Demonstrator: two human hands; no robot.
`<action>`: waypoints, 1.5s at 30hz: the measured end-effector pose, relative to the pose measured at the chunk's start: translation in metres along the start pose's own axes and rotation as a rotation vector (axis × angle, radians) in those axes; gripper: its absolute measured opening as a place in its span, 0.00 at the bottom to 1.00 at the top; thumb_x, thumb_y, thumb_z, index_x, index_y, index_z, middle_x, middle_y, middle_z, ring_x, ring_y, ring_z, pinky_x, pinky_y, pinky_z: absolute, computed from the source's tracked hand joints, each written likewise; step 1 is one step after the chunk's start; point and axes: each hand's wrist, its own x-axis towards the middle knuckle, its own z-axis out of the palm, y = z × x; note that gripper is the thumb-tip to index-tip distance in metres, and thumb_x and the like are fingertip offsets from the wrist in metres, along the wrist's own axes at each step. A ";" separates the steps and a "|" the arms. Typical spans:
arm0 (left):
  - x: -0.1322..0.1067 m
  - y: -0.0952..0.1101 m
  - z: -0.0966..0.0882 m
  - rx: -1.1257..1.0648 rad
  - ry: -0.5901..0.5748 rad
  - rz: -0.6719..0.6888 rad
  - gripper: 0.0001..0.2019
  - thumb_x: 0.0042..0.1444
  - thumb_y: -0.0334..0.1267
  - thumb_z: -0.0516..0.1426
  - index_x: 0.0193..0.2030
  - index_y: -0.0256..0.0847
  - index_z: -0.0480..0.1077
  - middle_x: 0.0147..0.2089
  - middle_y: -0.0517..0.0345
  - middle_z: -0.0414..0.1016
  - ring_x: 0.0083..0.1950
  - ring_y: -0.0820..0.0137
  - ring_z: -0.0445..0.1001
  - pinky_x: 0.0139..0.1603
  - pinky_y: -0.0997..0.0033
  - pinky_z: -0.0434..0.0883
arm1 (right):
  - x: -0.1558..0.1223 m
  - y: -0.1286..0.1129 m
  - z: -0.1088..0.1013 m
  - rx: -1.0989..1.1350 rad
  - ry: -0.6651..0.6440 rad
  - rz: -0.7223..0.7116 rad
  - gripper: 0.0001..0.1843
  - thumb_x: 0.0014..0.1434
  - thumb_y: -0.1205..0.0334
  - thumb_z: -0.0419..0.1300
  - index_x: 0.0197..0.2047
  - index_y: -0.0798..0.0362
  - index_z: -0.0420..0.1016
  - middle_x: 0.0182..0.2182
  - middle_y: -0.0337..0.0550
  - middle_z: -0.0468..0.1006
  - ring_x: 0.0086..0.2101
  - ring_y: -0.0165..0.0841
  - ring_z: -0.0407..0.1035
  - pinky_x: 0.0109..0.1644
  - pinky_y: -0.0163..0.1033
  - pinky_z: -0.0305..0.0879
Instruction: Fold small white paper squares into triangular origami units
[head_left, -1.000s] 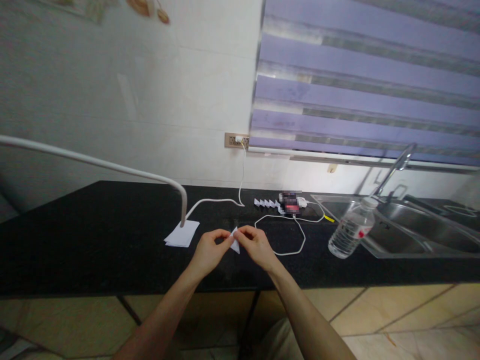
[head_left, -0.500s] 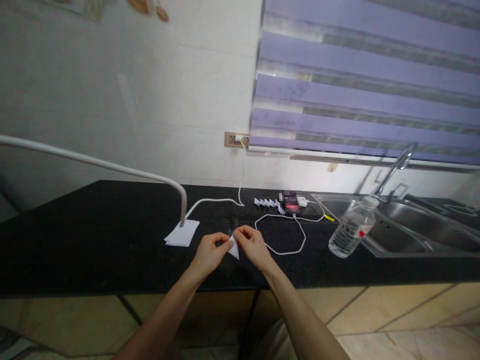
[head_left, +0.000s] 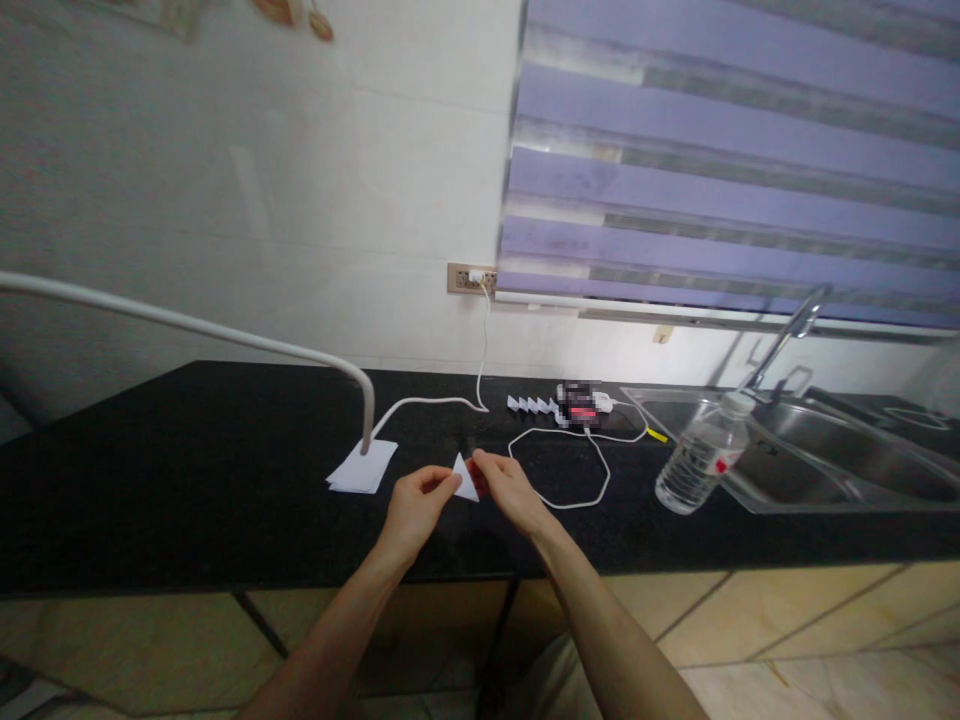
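So half a second ago my folded paper (head_left: 466, 483) was mostly tucked between both grips; now it's turned point-up with more face showing, so I'd say the left's carrying it. My left grip (head_left: 415, 505) pinches its left side. Right grip (head_left: 510, 490) is curled by its right edge, can't tell if touching. Paper's over the table (head_left: 187, 500).

One head-worn camera looks forward and down over the nearby hands (head_left: 414, 508) and black counter (head_left: 225, 490) to the wall (head_left: 375, 200).
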 end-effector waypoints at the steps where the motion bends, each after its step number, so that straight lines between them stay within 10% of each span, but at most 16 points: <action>1: 0.000 0.000 0.000 -0.027 0.014 -0.016 0.11 0.42 0.43 0.59 0.28 0.36 0.73 0.29 0.58 0.76 0.33 0.69 0.71 0.38 0.71 0.66 | -0.001 0.001 -0.001 -0.013 -0.015 -0.007 0.18 0.55 0.51 0.51 0.26 0.57 0.71 0.20 0.37 0.68 0.22 0.26 0.61 0.27 0.31 0.59; 38: 0.006 0.002 -0.002 0.035 -0.008 0.007 0.12 0.44 0.44 0.55 0.21 0.37 0.71 0.22 0.59 0.71 0.28 0.70 0.68 0.33 0.73 0.63 | -0.014 0.003 -0.008 -0.193 0.045 -0.083 0.14 0.52 0.56 0.54 0.22 0.56 0.67 0.18 0.34 0.63 0.21 0.25 0.57 0.25 0.31 0.54; 45: 0.006 0.000 -0.004 0.007 -0.104 -0.046 0.12 0.44 0.43 0.57 0.30 0.36 0.74 0.27 0.57 0.76 0.33 0.68 0.72 0.38 0.71 0.66 | -0.011 0.009 -0.008 -0.207 0.026 -0.169 0.11 0.53 0.59 0.54 0.35 0.56 0.72 0.27 0.39 0.73 0.28 0.28 0.64 0.32 0.32 0.59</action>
